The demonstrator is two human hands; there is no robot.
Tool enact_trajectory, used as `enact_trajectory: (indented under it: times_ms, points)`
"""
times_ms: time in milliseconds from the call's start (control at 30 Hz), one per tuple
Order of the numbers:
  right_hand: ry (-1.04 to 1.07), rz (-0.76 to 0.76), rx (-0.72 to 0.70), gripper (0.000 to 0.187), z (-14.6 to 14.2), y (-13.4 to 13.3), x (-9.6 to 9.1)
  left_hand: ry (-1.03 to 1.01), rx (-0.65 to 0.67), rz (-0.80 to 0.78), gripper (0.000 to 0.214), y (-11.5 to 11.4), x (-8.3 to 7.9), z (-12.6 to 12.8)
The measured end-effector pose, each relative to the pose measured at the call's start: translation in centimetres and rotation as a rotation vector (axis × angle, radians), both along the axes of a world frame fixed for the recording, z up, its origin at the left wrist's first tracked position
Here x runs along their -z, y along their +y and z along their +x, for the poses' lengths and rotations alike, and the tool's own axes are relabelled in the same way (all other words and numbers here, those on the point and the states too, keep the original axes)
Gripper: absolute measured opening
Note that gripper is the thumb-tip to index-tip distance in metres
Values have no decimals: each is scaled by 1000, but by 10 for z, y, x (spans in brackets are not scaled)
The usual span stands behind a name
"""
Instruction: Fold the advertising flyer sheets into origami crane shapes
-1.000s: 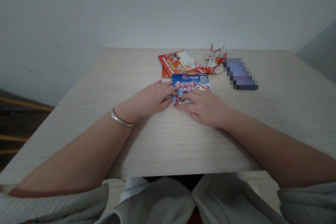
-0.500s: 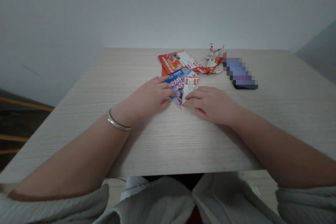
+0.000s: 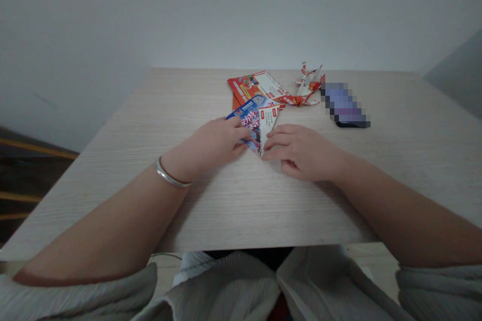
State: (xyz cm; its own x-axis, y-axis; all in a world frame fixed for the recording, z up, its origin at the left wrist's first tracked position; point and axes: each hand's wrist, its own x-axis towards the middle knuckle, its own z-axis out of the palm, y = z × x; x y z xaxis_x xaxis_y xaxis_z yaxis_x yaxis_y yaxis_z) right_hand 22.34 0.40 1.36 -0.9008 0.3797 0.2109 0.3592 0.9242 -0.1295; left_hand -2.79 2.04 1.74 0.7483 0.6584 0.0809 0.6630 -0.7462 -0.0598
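A blue printed paper leaflet (image 3: pixel 255 119), partly folded so a white flap shows on its right side, lies on the light wooden table (image 3: pixel 211 200). My left hand (image 3: pixel 216 141) rests on the paper's left side with its fingers curled and pressing down. My right hand (image 3: pixel 301 150) lies just right of the fold, fingertips pinching the white flap near the paper's lower point. A silver bangle (image 3: pixel 170 174) circles my left wrist.
Beyond the blue paper lie orange and white leaflets (image 3: pixel 256 88) and a small folded paper figure (image 3: pixel 308 89). A dark phone (image 3: pixel 345 108) rests to the right of them. A pale wall stands behind the table's far edge.
The blue paper lay flat as a rectangle; its right side has been folded over to the left, showing the white back. Both hands shifted slightly along the fold.
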Motion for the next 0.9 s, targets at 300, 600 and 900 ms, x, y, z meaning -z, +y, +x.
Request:
enact_trajectory:
  times_ms: [300, 600, 900]
  points:
    - [28, -18, 161, 37, 5, 1, 7, 23, 2, 19, 25, -5, -4, 3]
    - [-83, 94, 395, 38, 17, 15, 10, -66, 136, -19, 33, -8, -1, 7]
    - [-74, 123, 380, 29, 21, 17, 6, -3, 28, -199, 90, -8, 8, -1]
